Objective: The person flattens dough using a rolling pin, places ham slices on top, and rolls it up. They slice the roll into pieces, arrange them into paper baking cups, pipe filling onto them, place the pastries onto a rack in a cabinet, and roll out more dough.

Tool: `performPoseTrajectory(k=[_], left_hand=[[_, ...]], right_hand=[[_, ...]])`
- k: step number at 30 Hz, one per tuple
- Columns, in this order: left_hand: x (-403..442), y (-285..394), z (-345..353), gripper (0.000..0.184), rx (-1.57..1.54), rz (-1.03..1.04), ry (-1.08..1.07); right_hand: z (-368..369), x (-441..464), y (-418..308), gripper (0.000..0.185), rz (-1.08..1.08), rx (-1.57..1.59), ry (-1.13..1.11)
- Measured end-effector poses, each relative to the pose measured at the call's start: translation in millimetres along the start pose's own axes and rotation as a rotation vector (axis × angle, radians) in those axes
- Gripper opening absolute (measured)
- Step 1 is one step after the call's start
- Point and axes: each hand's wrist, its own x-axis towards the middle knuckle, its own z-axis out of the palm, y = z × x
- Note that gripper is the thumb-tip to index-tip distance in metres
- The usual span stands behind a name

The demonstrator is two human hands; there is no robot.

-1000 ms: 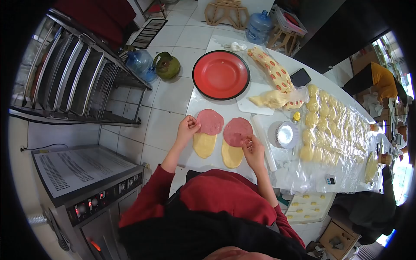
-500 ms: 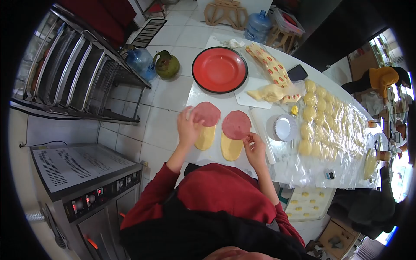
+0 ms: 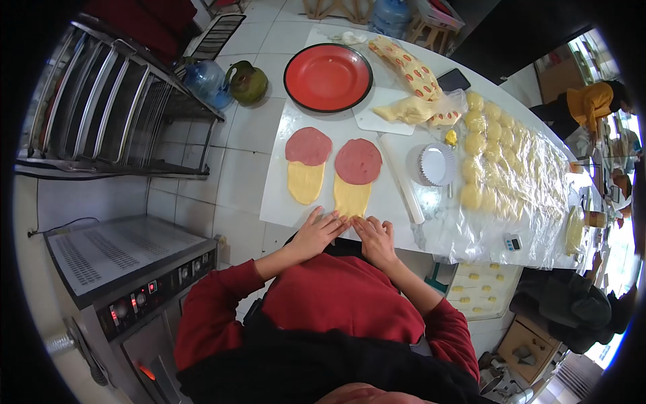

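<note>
Lengthwise, dough (image 3: 352, 196) points bodyward; left hand (image 3: 316, 234), right hand (image 3: 377, 242) touch near end, grip unclear.

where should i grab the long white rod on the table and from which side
Probably the near half of the white rod, the right hand coming from above on the person's side, fingers wrapping across its width. It lies flat, long and slim, one end slanting toward the person; the pleated white cup crowds only its farther half.
</note>
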Motion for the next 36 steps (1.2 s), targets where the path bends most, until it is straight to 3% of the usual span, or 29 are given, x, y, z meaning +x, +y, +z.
performPoseTrajectory(k=[4, 8, 11, 14, 17, 18, 20, 22, 24, 25, 28, 30, 33, 36], left_hand=[[-16.1, -3.8, -4.4, 0.051, 0.070, 0.004, -0.044], [-33.3, -38.4, -28.3, 0.061, -0.032, -0.339, 0.048], [-48.0, -48.5, -19.9, 0.060, -0.043, -0.309, 0.038], [-55.4, -41.5, -20.6, 0.053, -0.011, -0.328, 0.077], [-55.1, -48.9, -21.9, 0.045, 0.027, -0.309, 0.075], [-51.1, -56.8, -20.5, 0.043, 0.034, -0.295, 0.076], [-27.4, -96.0, -26.0, 0.036, -0.043, -0.221, 0.236], [10.5, -125.6, -41.0, 0.038, -0.246, -0.324, 0.535], [42.5, -163.6, -43.2, 0.053, -0.354, -0.352, 0.497], [52.1, -170.1, -51.0, 0.054, -0.382, -0.417, 0.357], [78.0, -189.0, -65.7, 0.053, -0.365, -0.535, -0.027], [87.4, -196.8, -65.9, 0.047, -0.236, -0.520, -0.238], [80.5, -196.3, -64.0, 0.035, -0.116, -0.154, 0.156], [83.8, -182.1, -74.1, 0.033, -0.519, -0.407, -0.014]], right_hand=[[-8.9, -6.0, -0.5, 0.042, -0.040, -0.045, -0.067], [-10.9, 39.0, -28.0, 0.044, -0.094, 0.000, -0.074], [21.7, 72.7, -59.7, 0.038, -0.098, 0.087, 0.078], [30.7, 74.5, -65.9, 0.033, -0.076, 0.036, 0.070], [18.7, 82.4, -56.7, 0.030, -0.101, 0.032, -0.087], [-0.3, 103.9, -53.9, 0.027, -0.095, -0.100, -0.295], [16.1, 147.6, -13.0, 0.022, 0.063, 0.243, -0.185], [17.2, 187.8, -7.7, 0.018, 0.186, 0.537, 0.372], [53.8, 217.0, 11.6, 0.021, 0.238, 0.417, 0.299], [56.9, 225.0, 13.9, 0.022, 0.266, 0.355, 0.262], [44.2, 236.8, 18.1, 0.033, 0.373, 0.497, -0.215], [39.9, 232.5, 14.5, 0.031, 0.268, 0.354, -0.117], [38.9, 229.2, 12.8, 0.025, 0.266, 0.363, -0.066], [36.6, 226.9, 15.7, 0.023, 0.305, 0.467, -0.142]])
